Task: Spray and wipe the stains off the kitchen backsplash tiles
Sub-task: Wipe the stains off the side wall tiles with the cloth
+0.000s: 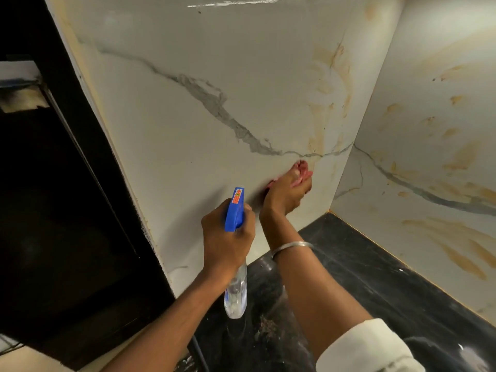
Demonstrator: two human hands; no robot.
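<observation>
Our left hand [228, 237] fingers grip the spray bottle [236, 296], right hand [284, 196] clutches a pink cloth [302, 167] against the tiles [214, 157].

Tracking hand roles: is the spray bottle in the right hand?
No, the left hand grips the spray bottle; the right hand holds a pink cloth against the tile.

You have a single wide-angle view from your head, looking forward and down along both forearms. It sits close: the backsplash [188, 130] fills the frame just beyond your left hand [228, 242] gripping the spray bottle [235, 291] and your right hand [284, 194] holding the cloth [302, 167].
</observation>
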